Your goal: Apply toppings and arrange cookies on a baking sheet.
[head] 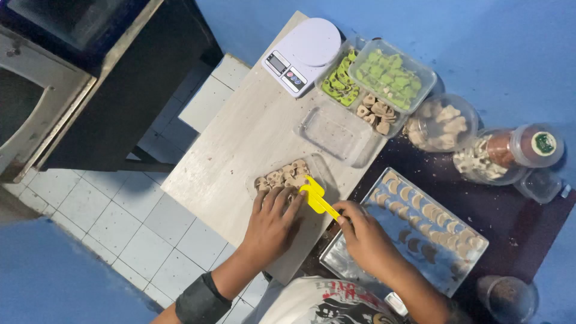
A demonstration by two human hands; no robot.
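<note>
The left hand [273, 223] lies flat with fingers spread over the near edge of a clear plastic container [287, 177] of tan cookies, gripping nothing. The right hand [366, 237] pinches a yellow plastic tong [316, 197], whose tip rests at that container (pale wooden tabletop [240, 144] beneath). Just right sits a metal baking tray [414, 231] of crescent cookies. Farther off stands a white kitchen scale [303, 54].
</note>
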